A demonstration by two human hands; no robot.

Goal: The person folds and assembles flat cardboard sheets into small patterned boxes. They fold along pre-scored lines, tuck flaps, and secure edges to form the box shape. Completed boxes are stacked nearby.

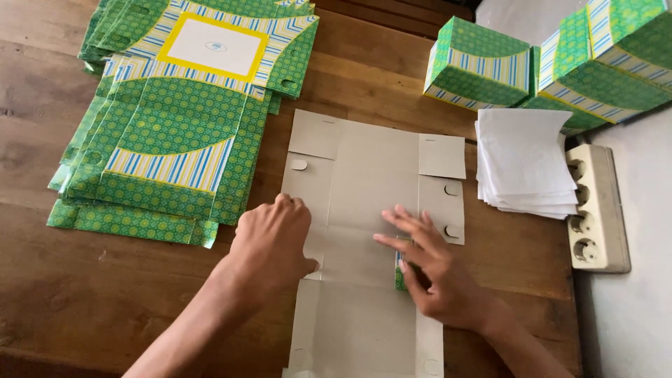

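Seen from the head camera: a flat unfolded carton blank [371, 210], grey side up, lying on the wooden table [140, 294] between two hands. Left hand [271, 241] curled knuckles-up on the blank's left edge, fingers bent, pressing a side flap; whether anything is pinched underneath cannot be told. Right hand [430, 269] spread wide and flat on the blank's right half, fingers pointing left, covering a small folded-over flap whose green patterned face [399, 276] peeks out beside the thumb. To the left, touching the blank's edge, a stack of flat green, yellow and blue-striped printed cartons [175, 140]. To the right, just beside the blank, a pile of white paper sheets [521, 161]. Behind that, assembled green boxes [479, 63], and a cream power strip [595, 210] at the table's right edge.
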